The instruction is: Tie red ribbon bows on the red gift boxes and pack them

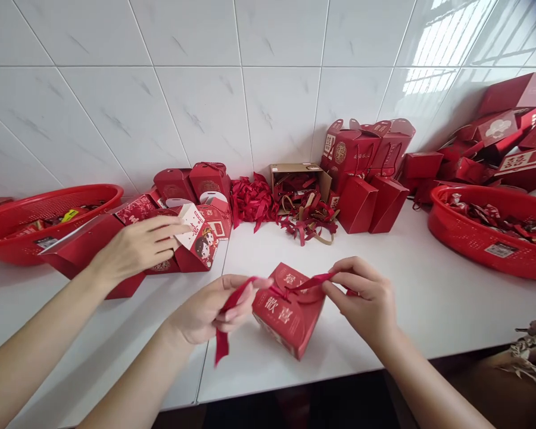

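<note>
A red gift box (290, 322) with light characters on its lid lies on the white table in front of me. Around its top runs a red ribbon (222, 345), crossed or knotted near the lid's middle. My left hand (214, 307) grips one end of it, and a loose tail hangs below the fingers. On the box's other side, my right hand (368, 295) pinches the opposite ribbon end, drawn out to the right. Both hands are close to the lid's edges. Whether the knot is tight I cannot tell.
Another person's hand (138, 247) touches a white-and-red box (199, 235) at left. Red baskets (504, 253) of small packets stand at both sides. At the back are a ribbon pile (252, 199), a cardboard box (324, 179) of ribbons and red boxes (357, 205).
</note>
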The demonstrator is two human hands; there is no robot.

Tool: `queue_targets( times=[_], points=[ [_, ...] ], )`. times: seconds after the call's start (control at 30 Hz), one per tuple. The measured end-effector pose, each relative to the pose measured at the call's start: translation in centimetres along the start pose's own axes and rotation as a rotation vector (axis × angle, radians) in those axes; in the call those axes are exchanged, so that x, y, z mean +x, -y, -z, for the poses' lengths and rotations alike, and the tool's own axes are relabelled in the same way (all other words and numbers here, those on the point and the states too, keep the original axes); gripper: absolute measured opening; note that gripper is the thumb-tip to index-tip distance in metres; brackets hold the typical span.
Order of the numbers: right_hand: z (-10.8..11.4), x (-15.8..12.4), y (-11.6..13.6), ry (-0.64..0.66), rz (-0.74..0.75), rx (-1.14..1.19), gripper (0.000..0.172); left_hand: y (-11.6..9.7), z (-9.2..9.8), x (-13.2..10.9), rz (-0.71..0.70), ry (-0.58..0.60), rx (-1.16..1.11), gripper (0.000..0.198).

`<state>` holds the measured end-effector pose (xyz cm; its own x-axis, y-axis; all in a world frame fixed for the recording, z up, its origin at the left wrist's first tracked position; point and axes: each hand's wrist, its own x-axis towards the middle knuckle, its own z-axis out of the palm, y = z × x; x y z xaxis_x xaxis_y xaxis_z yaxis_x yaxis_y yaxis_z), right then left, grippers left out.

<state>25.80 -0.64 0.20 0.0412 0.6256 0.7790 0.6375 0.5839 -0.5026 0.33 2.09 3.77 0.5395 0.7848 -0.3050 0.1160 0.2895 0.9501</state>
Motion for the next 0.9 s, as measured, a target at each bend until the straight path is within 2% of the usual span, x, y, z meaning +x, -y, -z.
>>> queue_targets(
  times=[0.07,0.13,0.2,0.3,0.4,0.47,0.53,0.63,0.7,0.9],
  points=[
    [-0.1,0.4,0.7,0.018,0.041,0.082,0.020,-0.2,-1.9,0.1,-0.106,-0.159,-0.013,0.034],
    [0.0,0.9,1.4,0.076,0.064,0.170,0.019,-0.2,-3.6,0.2,-0.240,-0.297,0.189,0.028],
    [-0.1,1.2,1.9,0.191,0.010,0.279,0.017,0.2,-5.1,0.4,-0.424,-0.390,0.454,0.025],
    [-0.7,1.3,2.6,0.408,-0.240,0.452,0.012,1.4,-6.6,0.6,-0.705,-0.467,0.748,0.030],
    [-1.0,1.5,3.1,0.536,-0.479,0.530,0.005,2.6,-6.9,0.9,-0.864,-0.546,0.912,0.034],
    [-0.9,1.7,3.1,0.593,-0.553,0.565,0.006,3.1,-6.5,1.1,-0.894,-0.516,0.926,0.037],
    [-0.7,2.0,3.0,0.668,-0.576,0.615,0.011,3.3,-5.8,1.3,-0.922,-0.407,0.897,0.039],
    [-0.4,2.7,2.3,0.814,-0.540,0.655,0.012,2.9,-4.7,1.3,-0.933,-0.209,0.855,0.037],
    [-0.5,3.2,1.5,0.889,-0.464,0.640,0.013,2.5,-4.4,1.4,-0.894,-0.149,0.818,0.030],
    [-0.6,5.2,-0.2,1.036,-0.148,0.500,0.010,1.9,-4.8,1.0,-0.811,-0.276,0.830,0.018]
  ],
)
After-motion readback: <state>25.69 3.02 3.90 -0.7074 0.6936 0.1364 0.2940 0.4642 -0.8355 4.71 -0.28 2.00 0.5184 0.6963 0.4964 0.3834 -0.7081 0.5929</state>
